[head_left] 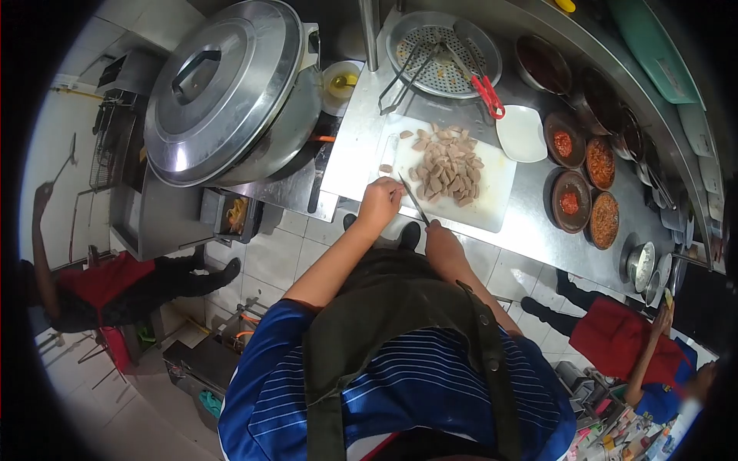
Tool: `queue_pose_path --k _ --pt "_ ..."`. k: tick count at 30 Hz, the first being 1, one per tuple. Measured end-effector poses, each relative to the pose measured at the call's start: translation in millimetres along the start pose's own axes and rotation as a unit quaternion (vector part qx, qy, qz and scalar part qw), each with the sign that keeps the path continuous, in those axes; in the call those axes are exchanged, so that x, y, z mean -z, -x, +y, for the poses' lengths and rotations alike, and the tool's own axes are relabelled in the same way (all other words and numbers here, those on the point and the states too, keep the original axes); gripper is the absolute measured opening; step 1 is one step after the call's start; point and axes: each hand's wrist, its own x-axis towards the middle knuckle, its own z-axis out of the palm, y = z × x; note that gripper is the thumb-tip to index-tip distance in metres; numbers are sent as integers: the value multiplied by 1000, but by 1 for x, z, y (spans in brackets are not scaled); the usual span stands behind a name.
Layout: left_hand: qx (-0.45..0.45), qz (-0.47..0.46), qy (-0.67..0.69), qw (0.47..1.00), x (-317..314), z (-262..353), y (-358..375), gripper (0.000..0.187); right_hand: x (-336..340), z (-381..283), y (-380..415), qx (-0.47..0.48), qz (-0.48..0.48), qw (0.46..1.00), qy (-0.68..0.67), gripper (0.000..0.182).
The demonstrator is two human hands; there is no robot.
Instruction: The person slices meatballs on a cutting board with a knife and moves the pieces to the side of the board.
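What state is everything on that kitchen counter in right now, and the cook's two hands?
Left hand: closed, resting at the board's edge.
Right hand: gripping the knife handle.
Knife: held, blade pointing onto the board.
Cutting board: flat on the counter.
Sliced pieces: cut up, piled on the board.
Big pot: lid on.
Tongs: lying on the perforated tray.
White plate: empty.
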Motion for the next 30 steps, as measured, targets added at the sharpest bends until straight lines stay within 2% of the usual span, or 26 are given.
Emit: queue_pose_path --k 3,7,9,10,12,14,18,19,20,22,23,26,27,28,29,30 --pt "-38 -2 -75 996 1 -1 -2 9 -13 0 -19 -9 12 999 29 17" --pt "-13 -15 -75 997 1 1 0 9 -19 -2 -43 -9 21 998 55 16" --pt "-30 23 -6 999 -1 -3 1 3 -13 11 -50 143 30 989 15 15" --pt "-35 29 -6 999 -2 -6 0 3 -13 14 -54 148 33 988 18 15" --pt "26 15 -6 1000 0 -7 5 2 -10 9 -44 45 33 998 -10 14" --pt "40 13 -17 999 0 -12 8 3 -14 6 -31 46 53 997 -38 19" --pt "63 18 99 993 -19 -43 12 10 -28 31 -25 90 7 995 35 15" --pt "9 6 53 999 -16 -40 12 11 -42 47 -29 124 64 990 -9 14" --pt "83 17 190 978 -28 -52 15 12 -41 30 -25 172 41 984 -21 14" --pt "-4 34 61 998 -17 -38 8 9 -11 -7 -10 -1 6 1000 14 39" --pt "-3 46 39 998 -9 -29 6 6 -22 -3 -21 32 -7 999 15 39" --pt "-7 47 7 999 -9 -30 6 3 -42 24 -59 82 56 992 75 16" --pt "9 46 16 999 -11 -29 6 4 -37 19 -59 74 48 994 57 16" --pt "-26 49 33 998 -12 -31 6 4 -30 13 -57 65 42 996 40 17" --pt "-24 37 27 999 -13 -31 6 5 -27 14 -54 107 52 992 29 20" --pt "-23 26 20 999 -11 -30 6 6 -24 10 -52 110 64 991 45 21"
